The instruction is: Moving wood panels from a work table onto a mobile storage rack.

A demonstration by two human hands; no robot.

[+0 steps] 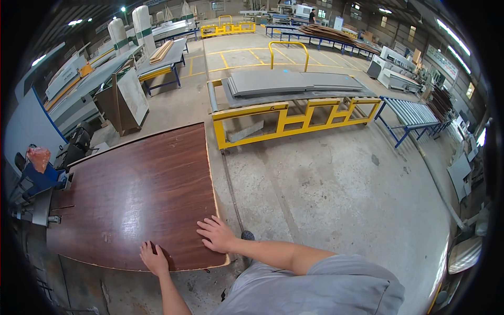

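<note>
A large reddish-brown wood-grain board (157,173) lies flat at waist height to my left, with a pale, rough edge along its right and near sides. My left hand (154,258) rests near the board's front edge, fingers spread. Close to its near right corner, my right hand (217,234) lies flat on the surface with its fingers stretched apart. Neither hand holds anything. At the board's left end stands a machine with a blue part (42,178) and a metal plate (42,207).
A yellow-framed roller cart (299,118) carrying stacked grey panels (294,83) stands ahead. A blue roller conveyor (412,113) is at its right. An upright brown-sided cabinet (123,102) stands beyond the board. Concrete floor (325,194) stretches to my right. Another person (312,16) is far off.
</note>
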